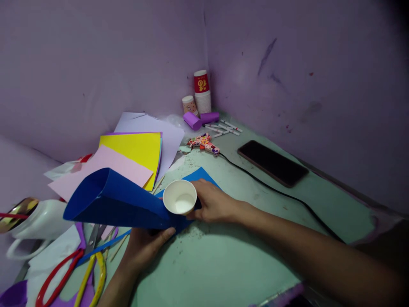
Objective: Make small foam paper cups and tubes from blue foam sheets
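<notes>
Taking the paper cup [180,197] as the centre of the dial, the right hand [212,201] comes in from 3 o'clock and grips it by the side, with the cup's white mouth facing up towards the viewer. At 9 o'clock lies the blue tube [128,207], a rolled sheet with its wide mouth pointing away from the cup and its narrower end right at the cup's side; whether the two touch is hard to say from this angle. The left hand [145,249], at 8 o'clock, grips the tube from below, thumb along its lower edge and most fingers out of sight behind it. A flat blue sheet [200,174] rests at 1 o'clock on the pale green counter [220,264], partly behind the right hand. Farther off at 1 o'clock are a flower-patterned glue gun [204,143], its black cord [271,190] trailing towards 4 o'clock, and some scattered markers [226,128]. Past the gun, near 12 o'clock, two purple rolls [192,121] lie before a stack of cups [202,102] in the corner. A dark phone [273,163] lies at 2 o'clock. At 10 o'clock a pink sheet [118,164] overlaps a yellow sheet [134,151]; a white mug [47,219] is at 9 o'clock beyond the tube, and red-handled scissors [76,254] at 8 o'clock.
</notes>
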{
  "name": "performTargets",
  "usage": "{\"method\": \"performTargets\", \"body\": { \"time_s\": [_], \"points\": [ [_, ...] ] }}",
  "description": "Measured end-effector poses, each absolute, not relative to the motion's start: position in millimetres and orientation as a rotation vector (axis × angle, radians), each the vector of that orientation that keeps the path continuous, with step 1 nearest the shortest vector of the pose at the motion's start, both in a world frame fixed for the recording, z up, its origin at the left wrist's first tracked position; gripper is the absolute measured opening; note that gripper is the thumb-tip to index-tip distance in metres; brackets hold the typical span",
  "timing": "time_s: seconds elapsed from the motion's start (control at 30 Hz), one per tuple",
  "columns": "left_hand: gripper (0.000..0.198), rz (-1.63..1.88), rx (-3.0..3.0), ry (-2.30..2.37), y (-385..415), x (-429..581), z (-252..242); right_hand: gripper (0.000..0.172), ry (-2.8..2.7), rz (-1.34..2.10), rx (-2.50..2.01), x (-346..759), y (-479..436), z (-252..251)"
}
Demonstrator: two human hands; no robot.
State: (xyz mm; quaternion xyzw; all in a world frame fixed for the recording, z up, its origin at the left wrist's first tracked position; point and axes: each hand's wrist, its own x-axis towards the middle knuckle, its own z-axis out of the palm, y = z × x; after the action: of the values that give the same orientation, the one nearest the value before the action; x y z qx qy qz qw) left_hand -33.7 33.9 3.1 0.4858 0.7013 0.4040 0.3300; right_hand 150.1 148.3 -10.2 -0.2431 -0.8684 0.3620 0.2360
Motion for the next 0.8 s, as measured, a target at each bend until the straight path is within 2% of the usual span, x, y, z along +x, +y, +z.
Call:
{"method": "performTargets", "body": {
  "time_s": [0.2,0.47,0.63,0.8],
  "points": [
    [0.059,1.078,1.273,1.872,32.0,-35.0,2.6,0.034,-2.436,0.912,-0.678,154.9,150.5,-4.9],
    [0.046,1.073,1.255,1.844,33.4,-33.9,3.2,0.037,-2.449,0.9,-0.642,154.7,151.0,-10.8],
    [0.045,1.076,1.239,1.84,32.6,-33.2,4.7,0.041,-2.453,0.932,-0.66,156.8,151.1,-7.3],
    [0.045,1.075,1.233,1.851,31.7,-34.8,2.9,0.054,-2.452,0.978,-0.619,156.5,154.7,-7.6]
  ]
}}
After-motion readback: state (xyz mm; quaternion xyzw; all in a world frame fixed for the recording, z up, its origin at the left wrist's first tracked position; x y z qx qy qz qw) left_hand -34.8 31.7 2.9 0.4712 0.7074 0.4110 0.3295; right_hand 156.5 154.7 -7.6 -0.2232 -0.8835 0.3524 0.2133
